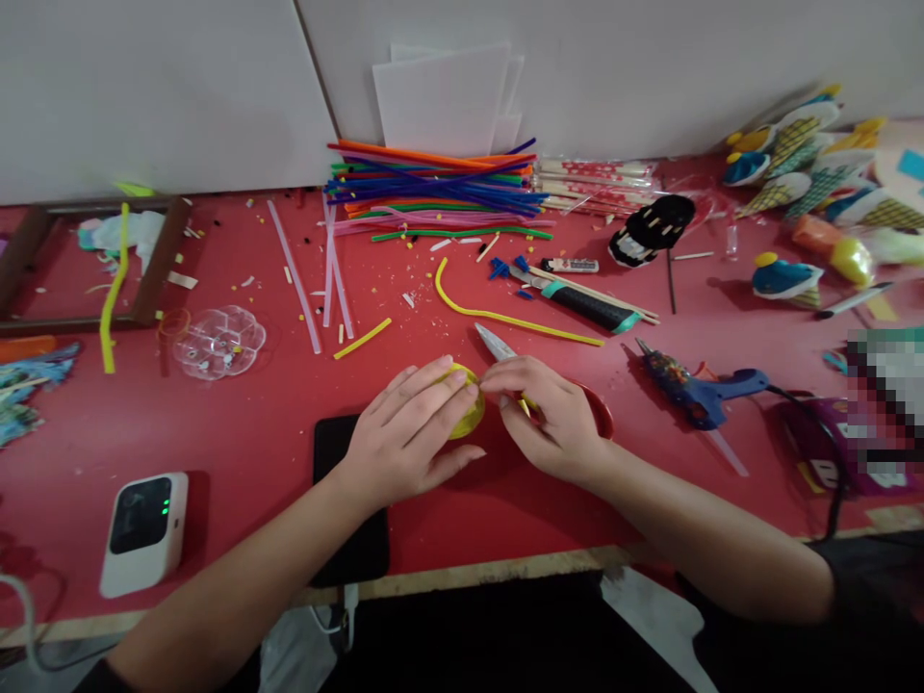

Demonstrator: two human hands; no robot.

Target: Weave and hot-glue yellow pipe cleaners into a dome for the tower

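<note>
Yellow disc [473,420] sits under the left hand [408,433], fingers stretched out over it; right hand [555,419] is at its edge, can't tell if gripping, scissors [495,343] partly underneath.

my smooth tabletop [245,433], fuzzy pipe cleaners [440,192], shiny metal scissor blades [493,341], glossy clear plastic tray [217,342], wooden-looking frame [160,265]
</note>
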